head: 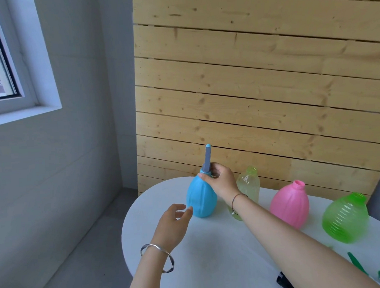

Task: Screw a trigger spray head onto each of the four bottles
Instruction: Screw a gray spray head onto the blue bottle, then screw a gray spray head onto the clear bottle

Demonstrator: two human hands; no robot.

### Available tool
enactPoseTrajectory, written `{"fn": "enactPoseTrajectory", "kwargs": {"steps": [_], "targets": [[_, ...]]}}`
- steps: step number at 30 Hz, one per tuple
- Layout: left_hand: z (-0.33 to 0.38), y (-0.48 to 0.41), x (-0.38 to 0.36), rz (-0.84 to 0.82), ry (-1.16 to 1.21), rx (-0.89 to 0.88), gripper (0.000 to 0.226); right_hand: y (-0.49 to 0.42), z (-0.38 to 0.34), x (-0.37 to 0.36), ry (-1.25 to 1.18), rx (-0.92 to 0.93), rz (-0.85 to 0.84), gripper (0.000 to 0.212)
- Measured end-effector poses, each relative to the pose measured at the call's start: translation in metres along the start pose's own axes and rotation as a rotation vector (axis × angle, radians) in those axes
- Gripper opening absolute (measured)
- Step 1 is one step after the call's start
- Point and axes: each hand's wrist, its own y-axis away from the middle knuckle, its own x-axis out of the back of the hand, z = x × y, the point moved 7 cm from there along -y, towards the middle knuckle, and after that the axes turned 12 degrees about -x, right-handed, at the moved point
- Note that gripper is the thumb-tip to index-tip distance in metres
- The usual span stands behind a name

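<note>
A blue bottle [200, 199] stands upright at the far left of the white table [212, 248], with a grey-blue spray head [206, 159] on its neck. My right hand [220, 180] grips the base of that spray head at the neck. My left hand [173, 224] hovers open just left of the bottle's lower body, fingertips nearly touching it. Behind my right wrist stands a clear yellowish bottle [249, 184] with an open neck. A pink bottle [290, 205] and a ribbed green bottle [346, 218] stand to the right, both with open necks.
Green spray head parts [358, 265] and a dark object [284, 282] lie at the table's near right edge. A wooden slat wall [258, 85] rises right behind the table. Grey floor and a window lie to the left.
</note>
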Motion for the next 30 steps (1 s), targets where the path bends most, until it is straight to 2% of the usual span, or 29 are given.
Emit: {"fn": "enactPoseTrajectory", "kwargs": {"steps": [10, 14, 16, 21, 26, 28, 30], "targets": [[0.004, 0.0, -0.001, 0.007, -0.016, -0.017, 0.042, 0.022, -0.01, 0.025, 0.044, 0.063, -0.036, 0.056], [0.014, 0.001, -0.007, 0.015, -0.004, -0.061, 0.04, 0.031, -0.023, 0.074, 0.157, 0.236, 0.192, 0.044], [0.022, 0.003, -0.012, 0.019, 0.009, -0.093, 0.037, 0.028, -0.021, 0.093, 0.23, 0.225, 0.271, 0.045], [0.043, 0.006, -0.031, 0.022, 0.074, -0.166, 0.029, 0.017, 0.017, 0.105, 0.214, 0.0, 0.152, 0.054], [0.062, 0.009, -0.046, 0.027, 0.172, -0.243, 0.021, 0.031, 0.021, 0.117, 0.095, 0.062, 0.162, 0.03], [0.07, 0.012, -0.054, 0.012, 0.212, -0.277, 0.032, 0.042, 0.014, 0.129, 0.025, 0.088, 0.199, 0.023], [0.077, 0.015, -0.065, -0.011, 0.208, -0.308, 0.055, 0.057, 0.005, 0.148, -0.084, 0.122, 0.239, 0.018]]}}
